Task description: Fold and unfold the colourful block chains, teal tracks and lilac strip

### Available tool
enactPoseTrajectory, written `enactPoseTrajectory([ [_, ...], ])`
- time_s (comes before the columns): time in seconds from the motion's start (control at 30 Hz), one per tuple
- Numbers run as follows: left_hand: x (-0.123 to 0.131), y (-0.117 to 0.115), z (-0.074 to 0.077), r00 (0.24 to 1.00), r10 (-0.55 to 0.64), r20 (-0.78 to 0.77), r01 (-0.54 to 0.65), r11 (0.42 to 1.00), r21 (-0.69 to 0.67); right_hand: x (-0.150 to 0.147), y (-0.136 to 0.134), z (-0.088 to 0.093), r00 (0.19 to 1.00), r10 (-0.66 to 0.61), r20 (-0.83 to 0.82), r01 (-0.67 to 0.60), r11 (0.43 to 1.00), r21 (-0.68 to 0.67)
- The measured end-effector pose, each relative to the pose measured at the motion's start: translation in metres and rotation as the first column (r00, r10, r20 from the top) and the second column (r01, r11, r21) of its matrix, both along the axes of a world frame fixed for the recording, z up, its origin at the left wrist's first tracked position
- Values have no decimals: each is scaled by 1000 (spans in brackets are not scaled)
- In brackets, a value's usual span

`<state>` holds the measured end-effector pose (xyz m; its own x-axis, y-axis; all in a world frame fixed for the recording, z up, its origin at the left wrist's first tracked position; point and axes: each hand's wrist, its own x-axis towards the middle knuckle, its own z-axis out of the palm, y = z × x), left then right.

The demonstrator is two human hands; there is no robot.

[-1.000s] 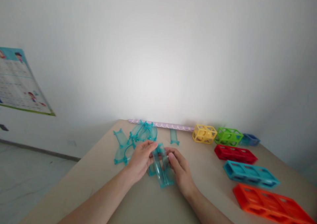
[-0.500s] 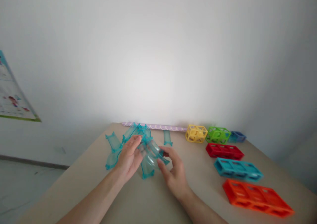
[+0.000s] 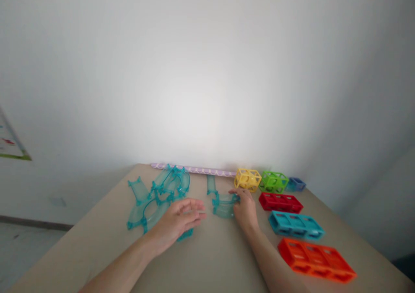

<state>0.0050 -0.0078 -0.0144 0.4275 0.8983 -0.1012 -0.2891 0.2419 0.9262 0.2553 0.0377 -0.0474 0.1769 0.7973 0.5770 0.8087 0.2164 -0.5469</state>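
My right hand [image 3: 245, 209] grips the right end of a clear teal curved track piece [image 3: 224, 210] low over the table, or resting on it. Just behind that piece lies a straight teal track piece [image 3: 211, 184]. My left hand [image 3: 180, 221] holds nothing; its fingers are stretched out to the right, above the table. A loose pile of clear teal track pieces [image 3: 173, 185] spreads behind and to the left of it, and a straight piece [image 3: 139, 191] lies at the pile's left edge. Part of one piece is hidden under my left hand.
On the right stand a yellow cube frame [image 3: 247, 179], a green one [image 3: 274, 181], a blue block [image 3: 295, 184], and red [image 3: 280, 202], teal [image 3: 296, 224] and orange [image 3: 317, 259] three-part block frames. A purple patterned strip [image 3: 201, 170] runs along the wall.
My right hand has moved right and down with the curved track piece, away from the pile. My left hand has let go of that piece, and its fingers have straightened.
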Motion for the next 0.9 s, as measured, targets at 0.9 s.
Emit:
enactPoseTrajectory([
  [0.9,-4,9,-14,794,560,-237,-300,700,648,-72,-56,28,883,428,193,-442,897,32],
])
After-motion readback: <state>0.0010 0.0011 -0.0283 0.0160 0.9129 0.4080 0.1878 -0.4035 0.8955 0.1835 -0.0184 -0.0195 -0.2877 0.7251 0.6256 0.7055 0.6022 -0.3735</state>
